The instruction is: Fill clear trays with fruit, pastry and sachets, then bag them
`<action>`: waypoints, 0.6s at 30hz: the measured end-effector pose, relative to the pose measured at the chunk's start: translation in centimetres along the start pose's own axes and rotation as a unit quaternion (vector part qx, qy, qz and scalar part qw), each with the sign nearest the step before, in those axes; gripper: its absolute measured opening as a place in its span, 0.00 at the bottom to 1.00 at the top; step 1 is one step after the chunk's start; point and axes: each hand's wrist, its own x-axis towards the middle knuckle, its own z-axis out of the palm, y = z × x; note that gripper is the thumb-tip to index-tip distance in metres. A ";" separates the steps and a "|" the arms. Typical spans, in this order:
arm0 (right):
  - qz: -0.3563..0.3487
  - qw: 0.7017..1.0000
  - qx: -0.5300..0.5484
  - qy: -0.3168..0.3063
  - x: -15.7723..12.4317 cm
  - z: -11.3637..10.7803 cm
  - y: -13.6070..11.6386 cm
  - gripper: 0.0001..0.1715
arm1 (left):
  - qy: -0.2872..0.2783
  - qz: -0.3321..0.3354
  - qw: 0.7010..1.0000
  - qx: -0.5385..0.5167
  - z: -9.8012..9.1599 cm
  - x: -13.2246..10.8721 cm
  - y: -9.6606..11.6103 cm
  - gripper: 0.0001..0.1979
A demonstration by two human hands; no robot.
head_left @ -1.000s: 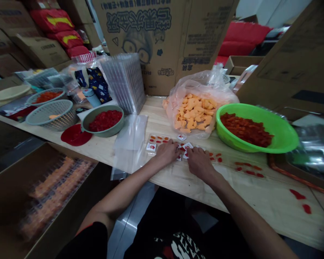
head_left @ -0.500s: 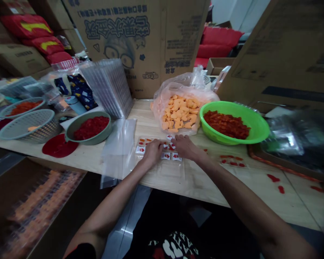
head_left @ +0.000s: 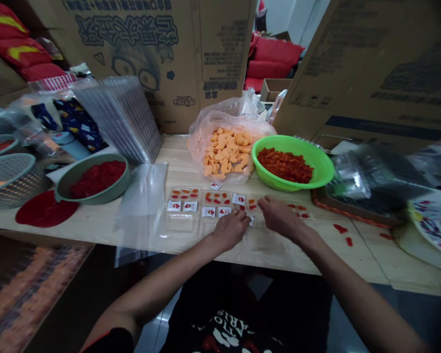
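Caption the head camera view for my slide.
Left hand and right hand arrange small white packets in a clear plastic tray.

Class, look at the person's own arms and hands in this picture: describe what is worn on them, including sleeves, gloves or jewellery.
Both hands are bare: the left hand and the right hand show no gloves, and no rings, watch or bracelet can be seen. Both forearms are uncovered. Only at the left upper arm does a short black sleeve with a thin red edge show. The right arm shows no sleeve in view.
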 end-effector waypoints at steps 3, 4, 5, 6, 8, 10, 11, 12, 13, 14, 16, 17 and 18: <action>-0.026 0.999 -0.002 0.021 -3.3 2.9 -0.4 0.24 | -0.027 0.040 0.998 0.033 -0.4 -0.3 0.1 0.14; -0.034 0.999 0.000 0.032 -4.1 3.8 -0.6 0.26 | -0.041 0.049 0.997 0.041 -0.5 -0.4 0.1 0.15; -0.039 0.998 -0.003 0.040 -4.8 4.6 -0.8 0.27 | -0.053 0.056 0.996 0.048 -0.5 -0.5 0.1 0.17; -0.038 0.998 -0.011 0.043 -5.5 5.2 -1.0 0.28 | -0.063 0.062 0.995 0.053 -0.6 -0.5 0.1 0.18; -0.038 0.998 -0.038 0.039 -6.3 5.8 -1.3 0.31 | -0.072 0.074 0.993 0.056 -0.4 -0.5 0.2 0.22; -0.024 0.997 -0.070 0.018 -6.5 5.3 -1.6 0.33 | -0.078 0.079 0.992 0.058 -0.1 -0.6 0.2 0.25; -0.010 0.997 -0.079 0.001 -6.2 4.6 -1.7 0.33 | -0.082 0.079 0.992 0.058 0.0 -0.6 0.2 0.27; 0.004 0.997 -0.079 -0.017 -5.7 3.8 -1.8 0.33 | -0.088 0.078 0.992 0.055 0.1 -0.7 0.2 0.28; 0.017 0.997 -0.071 -0.033 -4.9 2.8 -1.9 0.33 | -0.093 0.077 0.991 0.049 0.1 -0.8 0.2 0.29; 0.023 0.997 -0.056 -0.041 -3.8 1.9 -1.9 0.32 | -0.097 0.079 0.991 0.039 -0.1 -0.9 0.2 0.29; 0.018 0.999 -0.018 -0.033 -1.1 0.3 -2.2 0.26 | -0.096 0.072 0.993 0.007 -0.9 -0.8 -0.2 0.29; 0.016 1.000 -0.004 -0.024 0.5 -0.1 -2.5 0.23 | -0.087 0.049 0.995 -0.011 -1.4 -0.5 -0.7 0.28; 0.016 1.000 0.005 -0.018 2.0 -0.3 -2.7 0.21 | -0.073 0.009 0.997 -0.027 -2.1 -0.1 -1.5 0.27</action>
